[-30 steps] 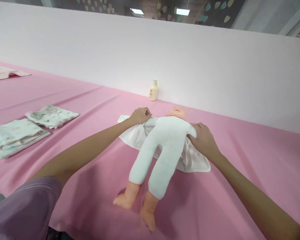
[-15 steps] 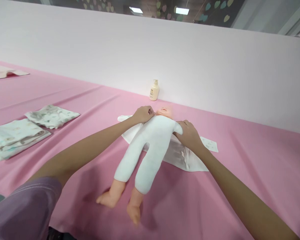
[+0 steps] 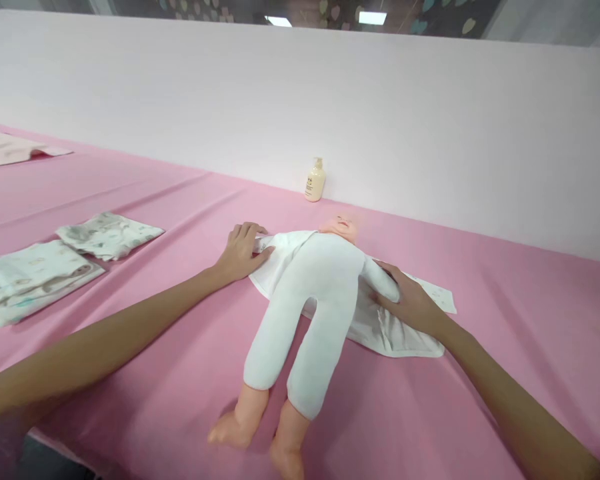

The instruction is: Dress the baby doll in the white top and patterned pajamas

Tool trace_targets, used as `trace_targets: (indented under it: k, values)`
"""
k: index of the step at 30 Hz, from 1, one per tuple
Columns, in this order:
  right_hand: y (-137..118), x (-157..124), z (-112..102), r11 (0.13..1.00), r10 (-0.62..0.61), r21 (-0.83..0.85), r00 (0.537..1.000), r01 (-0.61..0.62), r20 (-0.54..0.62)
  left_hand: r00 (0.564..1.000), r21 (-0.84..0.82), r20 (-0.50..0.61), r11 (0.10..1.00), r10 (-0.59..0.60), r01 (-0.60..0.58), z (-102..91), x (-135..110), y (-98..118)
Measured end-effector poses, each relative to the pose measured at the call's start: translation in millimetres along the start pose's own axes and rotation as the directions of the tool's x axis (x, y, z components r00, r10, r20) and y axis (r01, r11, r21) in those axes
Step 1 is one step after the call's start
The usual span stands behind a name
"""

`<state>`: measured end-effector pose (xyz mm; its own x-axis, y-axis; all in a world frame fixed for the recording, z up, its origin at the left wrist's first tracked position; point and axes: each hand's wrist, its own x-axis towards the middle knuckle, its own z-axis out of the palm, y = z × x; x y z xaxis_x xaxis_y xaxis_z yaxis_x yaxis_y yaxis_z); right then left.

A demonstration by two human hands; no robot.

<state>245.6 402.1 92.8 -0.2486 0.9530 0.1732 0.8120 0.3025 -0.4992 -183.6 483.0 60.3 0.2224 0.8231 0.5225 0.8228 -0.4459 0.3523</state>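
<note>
A baby doll (image 3: pixel 325 270) with a white cloth body lies on its back, its head away from me and its bare feet towards me. Beneath it a white baby shirt (image 3: pixel 375 333) is spread open, with printed cuffs. My left hand (image 3: pixel 243 253) is at the shirt's left sleeve, thumb on the near side and fingers on the far side of the cloth. My right hand (image 3: pixel 410 300) is closed around the doll's white arm on the right, above the shirt's other sleeve. Part of its fingers is hidden behind that arm.
A cream pump bottle (image 3: pixel 315 181) stands beyond the doll's head, against the white wall (image 3: pixel 430 133). Folded printed cloths (image 3: pixel 40 273) lie to the left on the pink sheet (image 3: pixel 180 213). A pale pink cloth (image 3: pixel 15 150) is at the far left.
My left hand has moved left from beside the doll's neck to the shirt's sleeve. My right hand has slid outward and down along the doll's arm, which now stretches further out. The view has shifted slightly.
</note>
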Motion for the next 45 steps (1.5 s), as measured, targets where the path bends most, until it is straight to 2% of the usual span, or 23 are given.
trace_targets:
  k: [3,9,12,15,18,20,22,23,25,27,29,32,35,39,42,45]
  values:
    - [14,-9,4,1.000,0.012,0.006,0.997,-0.011,-0.070,1.000,0.084,-0.020,0.996,-0.017,0.019,-4.2,-7,1]
    - [24,-12,12,0.999,0.029,-0.029,0.994,-0.032,-0.108,0.994,0.225,0.111,0.974,-0.007,-0.018,-7.4,-11,20]
    - [23,-12,12,0.998,0.020,-0.050,0.994,-0.026,-0.109,0.990,0.189,0.140,0.982,-0.017,-0.010,-14.5,-13,23]
    - [21,-12,12,0.998,0.024,-0.056,0.994,-0.030,-0.109,0.969,-0.005,0.178,0.984,-0.174,0.177,-24.7,-11,21]
    - [20,-13,12,0.997,0.033,-0.059,0.993,-0.040,-0.110,0.879,-0.181,0.276,0.878,-0.388,0.444,-31.4,-7,15]
    - [20,-12,13,0.997,0.042,-0.062,0.993,-0.049,-0.107,0.825,-0.232,0.347,0.811,-0.447,0.537,-33.4,-4,10]
    - [21,-12,13,0.996,0.042,-0.068,0.994,-0.050,-0.105,0.801,-0.233,0.398,0.795,-0.448,0.560,-35.4,-3,6]
    - [22,-12,13,0.996,0.038,-0.073,0.994,-0.046,-0.106,0.805,-0.210,0.407,0.813,-0.432,0.543,-36.9,-4,4]
    - [23,-12,13,0.996,0.035,-0.079,0.993,-0.044,-0.109,0.842,-0.128,0.388,0.882,-0.376,0.453,-40.4,-6,1]
    - [24,-12,13,0.995,0.055,-0.074,0.994,-0.062,-0.097,0.907,-0.009,0.312,0.954,-0.283,0.300,-43.2,-7,0]
    - [24,-12,12,0.994,0.078,-0.071,0.994,-0.084,-0.080,0.964,0.091,0.204,0.984,-0.169,0.154,-43.0,-4,3]
    - [22,-12,12,0.993,0.076,-0.082,0.994,-0.083,-0.080,0.993,0.064,0.114,0.998,-0.010,0.003,-35.6,11,15]
    - [20,-12,11,0.995,0.049,-0.082,0.994,-0.057,-0.097,0.974,-0.129,0.170,0.983,0.148,-0.127,-20.4,36,36]
    - [19,-12,11,0.996,0.027,-0.076,0.994,-0.035,-0.106,0.911,-0.266,0.271,0.933,0.312,-0.240,4.7,59,59]
    - [22,-12,12,0.995,0.048,-0.082,0.995,-0.055,-0.089,0.892,-0.245,0.333,0.942,0.305,-0.231,15.9,66,64]
    - [23,-12,12,0.995,0.051,-0.083,0.995,-0.058,-0.086,0.864,-0.274,0.436,0.951,0.253,-0.141,15.1,75,60]
